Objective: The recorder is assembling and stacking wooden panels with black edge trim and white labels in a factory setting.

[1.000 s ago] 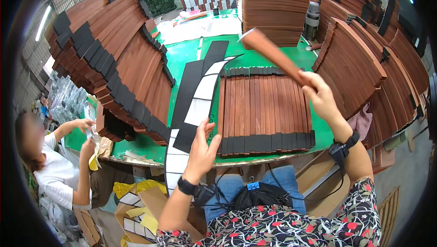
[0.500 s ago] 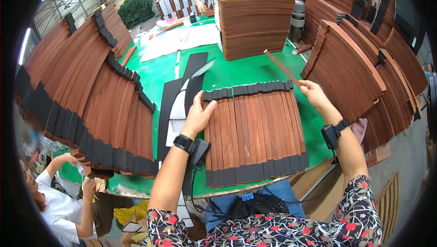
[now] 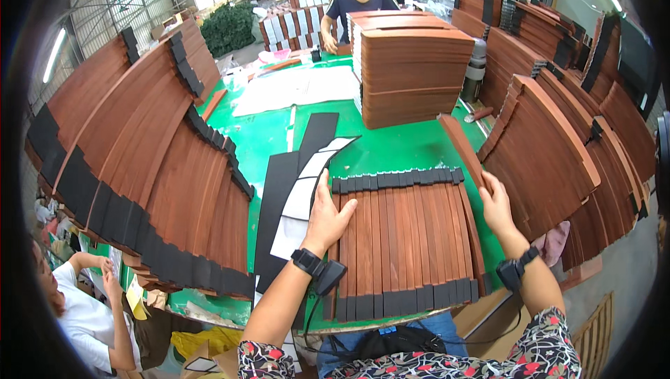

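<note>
A row of reddish-brown wooden slats (image 3: 401,239) lies side by side on the green table, with black pads along both ends. My left hand (image 3: 326,215) rests at the row's upper left edge, thumb and fingers apart. On the other side, my right hand (image 3: 497,208) grips a single wooden slat (image 3: 460,145) near its lower end, its far end pointing up and away. The held slat is beside the row's upper right corner. Just left of my left hand lies a strip of white-backed pads (image 3: 301,194) over black sheets (image 3: 273,190).
Large piles of padded slats stand at left (image 3: 150,183) and right (image 3: 541,162). A tall slat stack (image 3: 415,75) rises ahead, beside a flask (image 3: 474,72). One co-worker (image 3: 359,2) stands across the table; another person (image 3: 87,316) is at lower left.
My right hand has brought the slat nearer to the row's right edge and turned its broad face into view. My left hand stays at the row's left edge. The view has tilted up.
</note>
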Action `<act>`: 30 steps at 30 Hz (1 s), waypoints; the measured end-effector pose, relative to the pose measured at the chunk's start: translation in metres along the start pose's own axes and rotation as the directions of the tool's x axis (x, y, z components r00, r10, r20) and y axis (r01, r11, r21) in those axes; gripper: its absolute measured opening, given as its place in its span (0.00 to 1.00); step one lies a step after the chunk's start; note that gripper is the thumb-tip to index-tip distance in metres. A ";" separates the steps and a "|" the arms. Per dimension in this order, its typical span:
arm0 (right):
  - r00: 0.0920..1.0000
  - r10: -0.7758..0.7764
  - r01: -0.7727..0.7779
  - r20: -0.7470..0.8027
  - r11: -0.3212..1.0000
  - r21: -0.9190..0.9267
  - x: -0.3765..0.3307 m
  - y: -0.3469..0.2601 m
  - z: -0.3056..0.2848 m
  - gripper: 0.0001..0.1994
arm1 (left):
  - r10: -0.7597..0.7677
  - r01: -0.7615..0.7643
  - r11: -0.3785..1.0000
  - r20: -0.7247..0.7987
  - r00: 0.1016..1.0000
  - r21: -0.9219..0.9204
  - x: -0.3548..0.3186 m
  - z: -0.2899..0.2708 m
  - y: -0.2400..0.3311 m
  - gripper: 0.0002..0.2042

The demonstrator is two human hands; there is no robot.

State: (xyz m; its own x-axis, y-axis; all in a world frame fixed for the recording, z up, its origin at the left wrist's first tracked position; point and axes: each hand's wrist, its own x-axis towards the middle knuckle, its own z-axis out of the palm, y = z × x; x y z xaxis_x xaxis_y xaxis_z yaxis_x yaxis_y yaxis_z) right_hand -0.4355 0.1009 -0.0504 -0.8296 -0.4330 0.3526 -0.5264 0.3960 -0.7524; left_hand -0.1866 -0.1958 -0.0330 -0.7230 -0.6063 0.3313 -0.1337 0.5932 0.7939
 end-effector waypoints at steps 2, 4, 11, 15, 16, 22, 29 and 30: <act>0.998 -0.057 0.055 -0.029 0.996 -0.067 -0.019 0.018 -0.004 0.21 | 0.041 -0.041 0.997 -0.014 0.999 0.061 0.006 -0.003 0.015 0.40; 0.997 -0.071 0.065 -0.031 0.981 -0.185 -0.038 -0.003 -0.016 0.20 | 0.282 -0.295 0.909 0.087 0.956 0.294 0.012 -0.004 0.044 0.37; 0.991 0.093 -0.085 -0.092 0.993 0.087 -0.058 -0.015 0.001 0.20 | 0.443 -0.669 0.679 0.558 0.702 0.302 0.062 0.066 0.115 0.34; 0.982 0.188 -0.170 -0.013 0.914 0.368 -0.056 -0.034 0.006 0.20 | 0.310 -0.652 0.674 0.668 0.677 0.347 0.082 0.121 0.117 0.34; 0.968 0.245 -0.236 0.049 0.834 0.499 -0.055 -0.038 0.008 0.20 | 0.322 -0.629 0.721 0.664 0.674 0.289 0.084 0.131 0.114 0.33; 0.901 0.375 -0.409 0.217 0.571 0.712 -0.054 -0.054 0.003 0.19 | 0.237 -0.465 0.873 0.708 0.665 0.144 0.108 0.146 0.112 0.24; 0.875 0.417 -0.422 0.245 0.413 0.807 -0.044 -0.054 0.004 0.19 | 0.238 -0.372 0.926 0.657 0.715 0.069 0.116 0.144 0.104 0.35; 0.873 0.413 -0.425 0.260 0.380 0.821 -0.043 -0.055 0.005 0.19 | 0.234 -0.368 0.927 0.660 0.714 0.069 0.116 0.143 0.101 0.35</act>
State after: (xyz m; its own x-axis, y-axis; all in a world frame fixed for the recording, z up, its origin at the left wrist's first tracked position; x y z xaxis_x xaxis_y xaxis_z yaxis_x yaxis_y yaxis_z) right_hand -0.3705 0.0937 -0.0270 -0.8931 -0.4248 -0.1482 0.3054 -0.3306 -0.8930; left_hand -0.3813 -0.1304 0.0127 -0.9948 0.0554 0.0860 0.0951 0.8100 0.5787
